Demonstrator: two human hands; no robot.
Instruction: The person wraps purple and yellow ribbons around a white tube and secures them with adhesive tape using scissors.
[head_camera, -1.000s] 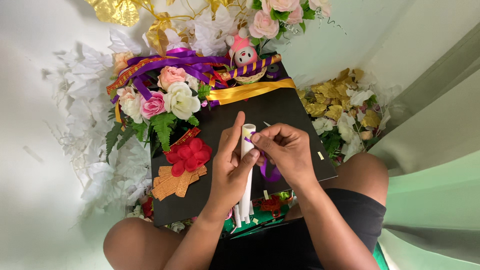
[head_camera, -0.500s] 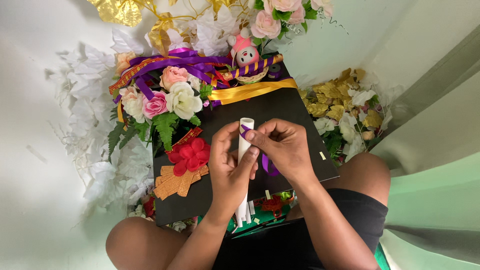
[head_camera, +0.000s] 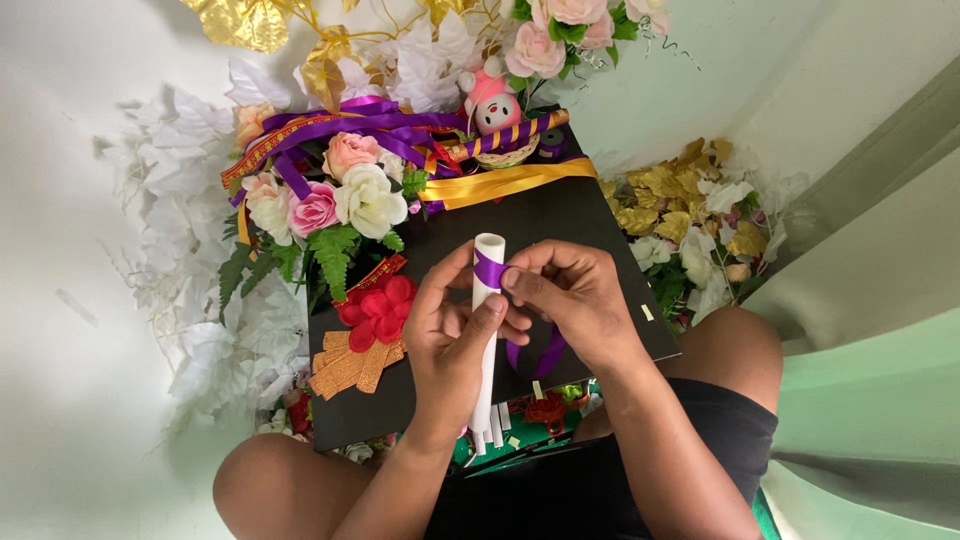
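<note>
White artificial leaves (head_camera: 190, 300) lie at the far left on the pale floor. Next to them, a bunch of cream and pink fabric roses with green fern leaves (head_camera: 320, 205) rests at the upper left corner of a flat black board (head_camera: 560, 225), which lies across the person's lap. A red fabric flower on a fanned gold paper base (head_camera: 372, 318) sits on the board's left edge.

The left hand (head_camera: 450, 335) is closed around a rolled white paper tube (head_camera: 487, 250), held upright above the board's centre; thumb and fingers grip its middle section. A purple satin ribbon (head_camera: 489, 270) wraps the tube near its upper end. The right hand (head_camera: 575, 300) pinches this ribbon against the tube with thumb and forefinger; the ribbon's loose end hangs below the right palm.

A yellow satin ribbon (head_camera: 510, 182) crosses the board's top edge. Gold and white artificial leaves (head_camera: 690, 220) lie at the far right.
</note>
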